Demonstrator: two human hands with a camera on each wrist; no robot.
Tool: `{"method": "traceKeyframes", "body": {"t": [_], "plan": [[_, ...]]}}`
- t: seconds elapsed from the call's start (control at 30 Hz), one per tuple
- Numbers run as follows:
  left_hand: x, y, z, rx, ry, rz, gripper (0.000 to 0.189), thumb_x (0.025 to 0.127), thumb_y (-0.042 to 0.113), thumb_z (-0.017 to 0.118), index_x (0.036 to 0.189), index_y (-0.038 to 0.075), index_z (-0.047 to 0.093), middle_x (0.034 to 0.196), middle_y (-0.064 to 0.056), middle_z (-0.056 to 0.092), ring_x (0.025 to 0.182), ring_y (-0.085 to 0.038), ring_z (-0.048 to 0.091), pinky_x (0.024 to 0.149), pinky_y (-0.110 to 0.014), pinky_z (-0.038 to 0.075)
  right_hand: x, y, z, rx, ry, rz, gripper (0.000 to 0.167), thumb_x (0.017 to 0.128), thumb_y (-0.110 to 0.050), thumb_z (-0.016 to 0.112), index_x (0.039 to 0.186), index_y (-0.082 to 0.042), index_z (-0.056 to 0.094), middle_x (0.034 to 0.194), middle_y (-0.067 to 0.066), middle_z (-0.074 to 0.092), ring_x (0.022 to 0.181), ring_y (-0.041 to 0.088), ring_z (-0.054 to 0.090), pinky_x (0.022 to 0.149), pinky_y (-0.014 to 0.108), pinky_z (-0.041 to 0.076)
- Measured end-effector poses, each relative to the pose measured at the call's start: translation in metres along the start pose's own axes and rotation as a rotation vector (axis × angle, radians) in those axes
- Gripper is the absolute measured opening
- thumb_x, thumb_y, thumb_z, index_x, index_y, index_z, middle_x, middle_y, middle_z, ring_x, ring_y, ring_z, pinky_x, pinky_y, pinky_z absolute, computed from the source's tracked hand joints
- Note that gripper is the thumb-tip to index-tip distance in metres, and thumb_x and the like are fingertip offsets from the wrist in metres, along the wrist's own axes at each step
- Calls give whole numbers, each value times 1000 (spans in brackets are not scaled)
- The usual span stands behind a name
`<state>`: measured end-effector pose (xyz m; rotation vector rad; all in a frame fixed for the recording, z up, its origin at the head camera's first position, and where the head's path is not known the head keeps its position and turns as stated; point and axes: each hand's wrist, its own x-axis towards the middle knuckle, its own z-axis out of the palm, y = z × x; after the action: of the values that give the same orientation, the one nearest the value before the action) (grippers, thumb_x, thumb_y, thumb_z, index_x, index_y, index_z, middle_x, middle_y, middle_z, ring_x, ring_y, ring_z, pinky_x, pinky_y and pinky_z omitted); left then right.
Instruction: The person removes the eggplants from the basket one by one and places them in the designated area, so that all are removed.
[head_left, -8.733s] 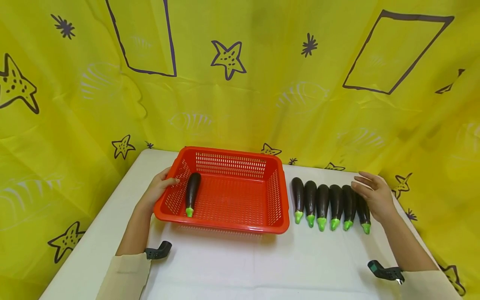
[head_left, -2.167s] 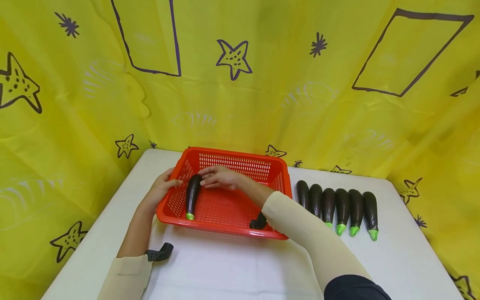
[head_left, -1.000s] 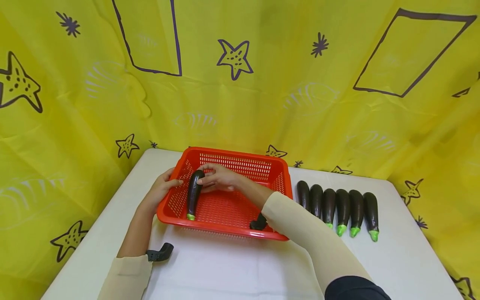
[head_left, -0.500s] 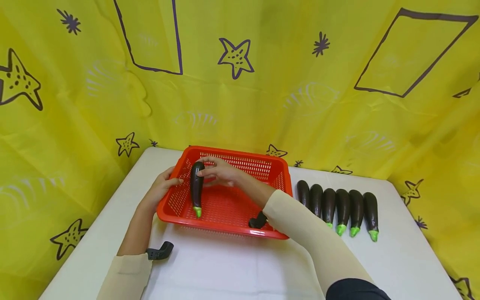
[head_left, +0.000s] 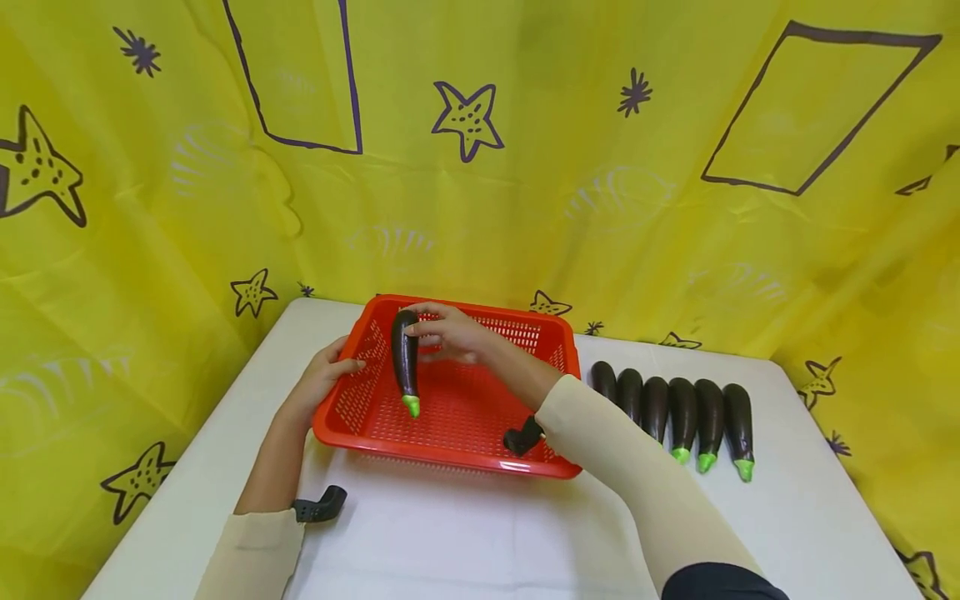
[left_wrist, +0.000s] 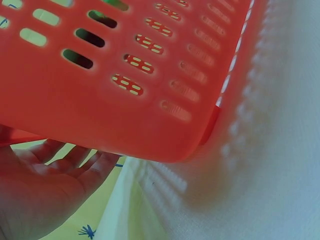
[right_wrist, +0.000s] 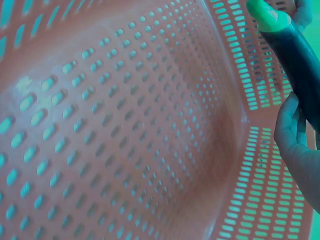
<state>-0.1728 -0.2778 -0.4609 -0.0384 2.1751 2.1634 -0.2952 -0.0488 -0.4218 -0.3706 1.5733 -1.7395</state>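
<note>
My right hand grips a dark purple eggplant near its thick top end, inside the red plastic basket. The eggplant's green stem end points down toward the front, raised off the basket floor. In the right wrist view the same eggplant slants across the upper right, with the fingers against its side. At the basket's left side my left hand holds the rim, thumb over the inside and the other fingers outside. In the left wrist view those fingers lie along the red wall.
A row of several eggplants lies on the white table right of the basket, partly behind the right sleeve. A yellow patterned curtain hangs around the back and sides.
The right hand came over from the eggplant row into the basket, took hold of the eggplant at its left end, and lifted it up and rightward. The left hand stays at the rim.
</note>
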Motion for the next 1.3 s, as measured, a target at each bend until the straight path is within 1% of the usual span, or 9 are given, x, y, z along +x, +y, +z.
{"method": "traceKeyframes", "body": {"t": [0.13,0.23,0.3,0.4,0.6,0.77,0.87,1.1,1.3], "plan": [[-2,1,-1,-1,-5,-14,62,102,6,50,161,-1,33,143,-30,49,104,-20,63,85,-29,60,-6,-7,-6,-20,6,6,47,102,-2,62,149,-6,53,126,16,62,110,33,66,99,55,53],[-3,2,-1,-4,-13,-15,61,103,6,49,161,-1,31,143,-30,48,104,-21,63,84,-31,60,-12,-12,-11,-39,9,17,49,103,-3,61,150,-5,51,133,19,58,119,38,63,102,56,52],[-3,1,0,-8,-16,-15,61,103,6,49,161,0,32,142,-30,49,104,-22,64,84,-33,61,-16,-15,-14,-54,17,30,49,103,-3,61,151,-5,50,134,20,58,121,39,62,103,56,51],[-3,1,0,-10,-18,-17,60,103,6,48,161,0,32,142,-31,49,103,-23,64,84,-33,61,-23,-19,-18,-72,31,50,46,103,-4,61,148,-5,50,132,20,59,119,38,63,104,56,50],[-4,2,1,-9,-11,-26,60,103,5,48,161,-1,32,142,-30,49,102,-21,64,83,-32,61,-40,-25,-25,-80,69,77,35,102,-5,62,134,-5,49,124,17,61,109,32,66,100,54,53],[-4,4,2,-12,2,-28,61,103,5,49,161,-2,32,137,-29,51,99,-19,65,81,-31,61,-53,-28,-31,-80,82,87,34,101,-5,62,132,-6,49,124,16,60,106,30,66,95,49,55],[-5,5,2,-17,-3,-32,62,103,5,48,161,-2,30,139,-29,50,99,-20,65,82,-32,61,-61,-30,-35,-58,92,88,35,101,-5,60,133,-6,48,127,17,58,107,31,64,96,49,53],[-5,4,1,-23,-10,-37,62,103,5,48,162,-1,29,141,-30,48,100,-19,65,83,-32,61,-81,-37,-45,-23,122,62,35,102,-5,59,134,-6,47,140,21,50,117,37,59,107,58,47],[-5,4,2,-21,-9,-40,62,104,6,48,162,0,29,142,-29,48,101,-19,64,83,-31,61,-100,-41,-54,-17,141,32,31,103,-7,56,133,-5,47,139,19,49,120,39,57,104,57,48]]}}
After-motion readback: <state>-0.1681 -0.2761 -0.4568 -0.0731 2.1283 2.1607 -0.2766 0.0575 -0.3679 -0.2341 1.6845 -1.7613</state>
